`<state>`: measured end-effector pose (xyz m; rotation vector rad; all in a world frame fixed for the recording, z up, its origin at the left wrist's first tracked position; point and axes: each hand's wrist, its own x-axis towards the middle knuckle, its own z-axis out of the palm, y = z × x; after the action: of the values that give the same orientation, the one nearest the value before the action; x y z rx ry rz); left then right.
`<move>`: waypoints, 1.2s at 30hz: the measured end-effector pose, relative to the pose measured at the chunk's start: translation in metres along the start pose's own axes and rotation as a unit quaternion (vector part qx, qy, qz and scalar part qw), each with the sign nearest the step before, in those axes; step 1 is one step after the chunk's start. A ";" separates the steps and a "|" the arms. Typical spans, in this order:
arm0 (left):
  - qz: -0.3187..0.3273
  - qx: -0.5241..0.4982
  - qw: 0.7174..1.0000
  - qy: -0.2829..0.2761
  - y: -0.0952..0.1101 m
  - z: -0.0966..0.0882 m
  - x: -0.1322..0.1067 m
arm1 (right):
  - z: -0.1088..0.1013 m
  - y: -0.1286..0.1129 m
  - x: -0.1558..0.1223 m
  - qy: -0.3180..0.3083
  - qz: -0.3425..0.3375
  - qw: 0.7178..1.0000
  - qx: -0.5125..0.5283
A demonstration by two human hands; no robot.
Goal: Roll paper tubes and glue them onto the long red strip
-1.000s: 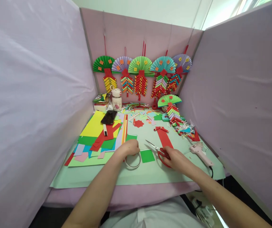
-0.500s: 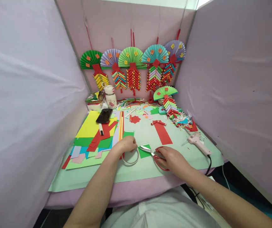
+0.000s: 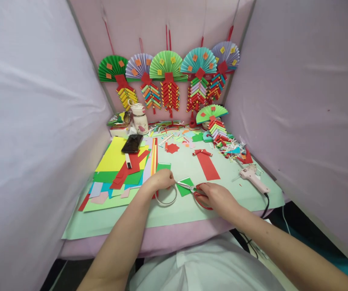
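My right hand (image 3: 218,196) is closed around the red handles of a pair of scissors (image 3: 192,190), whose blades point left over a small green paper square (image 3: 186,186). My left hand (image 3: 162,179) rests curled on the light green mat, fingers pinched near the blade tips and the green square, above a white tape ring (image 3: 165,199). What the left fingers pinch is hidden.
A stack of coloured paper sheets (image 3: 116,173) with a black phone (image 3: 132,143) lies at left. A red paper strip (image 3: 207,165) and a glue gun (image 3: 253,178) with cord lie at right. Paper fan decorations (image 3: 169,81) hang on the back wall; scraps and a cup (image 3: 139,119) sit below.
My right hand has slid the scissors left, so the blades now lie over the green square, close to my left hand. The camera view has tilted down a little.
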<state>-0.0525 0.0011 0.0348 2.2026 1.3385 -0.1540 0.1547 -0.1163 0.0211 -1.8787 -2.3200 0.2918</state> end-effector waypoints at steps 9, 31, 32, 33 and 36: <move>-0.007 0.001 1.000 0.018 0.002 0.000 0.000 | 0.004 0.002 0.000 -0.001 -0.011 0.999 -0.034; 0.023 -0.301 0.953 -0.021 0.009 0.004 0.001 | 0.005 0.003 -0.002 -0.004 -0.016 1.000 -0.025; 0.018 -0.298 0.954 -0.027 0.009 0.005 0.001 | 0.004 0.001 -0.004 -0.009 -0.024 1.000 -0.018; 0.015 -0.298 0.954 -0.029 0.009 0.006 0.002 | 0.002 0.000 -0.006 -0.017 -0.035 0.999 -0.006; 0.010 -0.311 0.950 -0.027 0.007 0.004 0.000 | -0.007 0.000 -0.015 -0.047 -0.066 0.996 0.034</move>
<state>-0.0454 -0.0031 0.0341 1.6618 1.1345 0.1921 0.1596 -0.1304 0.0279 -1.7071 -2.4470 0.4475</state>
